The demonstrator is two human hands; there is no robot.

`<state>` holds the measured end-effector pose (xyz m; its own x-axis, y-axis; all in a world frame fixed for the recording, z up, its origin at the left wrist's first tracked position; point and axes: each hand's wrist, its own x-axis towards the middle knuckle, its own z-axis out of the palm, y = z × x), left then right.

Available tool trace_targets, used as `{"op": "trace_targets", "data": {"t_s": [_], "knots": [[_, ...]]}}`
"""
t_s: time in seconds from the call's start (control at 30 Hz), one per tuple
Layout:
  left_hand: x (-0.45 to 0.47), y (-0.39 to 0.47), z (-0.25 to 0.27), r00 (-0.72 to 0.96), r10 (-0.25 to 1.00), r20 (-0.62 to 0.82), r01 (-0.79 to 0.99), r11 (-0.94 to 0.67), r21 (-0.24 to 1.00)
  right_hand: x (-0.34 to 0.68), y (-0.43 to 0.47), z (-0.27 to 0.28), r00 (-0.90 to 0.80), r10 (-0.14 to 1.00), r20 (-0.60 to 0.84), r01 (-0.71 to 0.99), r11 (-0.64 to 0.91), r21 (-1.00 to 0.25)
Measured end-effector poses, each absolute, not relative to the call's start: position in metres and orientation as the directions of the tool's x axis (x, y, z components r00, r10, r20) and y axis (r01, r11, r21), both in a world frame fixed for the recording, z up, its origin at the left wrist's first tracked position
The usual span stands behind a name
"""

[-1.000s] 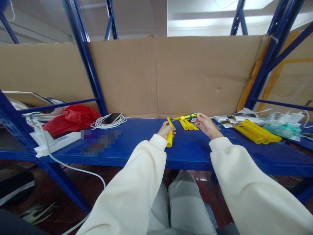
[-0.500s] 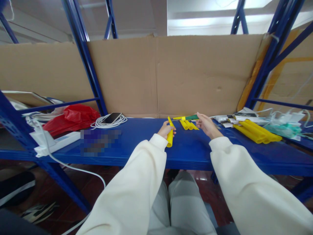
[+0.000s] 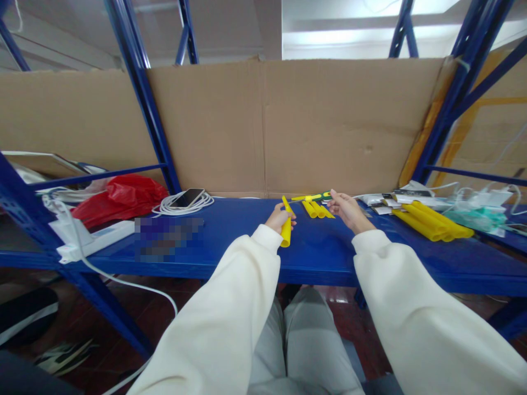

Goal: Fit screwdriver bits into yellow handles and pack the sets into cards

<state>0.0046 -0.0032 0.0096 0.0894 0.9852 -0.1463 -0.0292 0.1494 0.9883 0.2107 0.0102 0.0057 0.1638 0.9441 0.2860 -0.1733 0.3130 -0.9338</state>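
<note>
My left hand (image 3: pixel 280 219) is closed round a yellow tube-like rolled piece (image 3: pixel 286 233) that stands tilted above the table, its open lower end toward me. Pinched in the fingers of my right hand (image 3: pixel 345 208) is a screwdriver (image 3: pixel 323 196) with a green and yellow handle. It points left, and its thin front end reaches the top of the yellow piece; whether the two touch I cannot tell. Behind and between my hands, several small yellow rolls (image 3: pixel 316 209) lie on the blue table (image 3: pixel 242 247).
More long yellow rolls (image 3: pixel 432 221) lie at the right, beside white packets (image 3: pixel 379 201) and a green bag (image 3: pixel 480 218). At the left are a phone (image 3: pixel 188 198) on a coiled white cable, a red bag (image 3: pixel 134 195) and a power strip (image 3: pixel 109 236). Cardboard (image 3: pixel 329 126) stands behind.
The screwdriver has turned about its length, so yellow marks now show on its green handle. My left hand and the yellow piece have hardly moved.
</note>
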Motion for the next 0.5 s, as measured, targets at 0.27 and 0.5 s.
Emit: {"op": "trace_targets", "data": {"t_s": [0.27, 0.5], "knots": [[0.0046, -0.0073, 0.0118, 0.098, 0.984, -0.147, -0.009, 0.149, 0.989, 0.2104, 0.0121, 0.0066, 0.219, 0.944, 0.248, -0.163, 0.286, -0.944], [0.0044, -0.0058, 0.0103, 0.105, 0.986, -0.132, -0.006, 0.133, 0.991, 0.2086, 0.0077, 0.0087, 0.191, 0.938, 0.29, -0.195, 0.326, -0.925]]}}
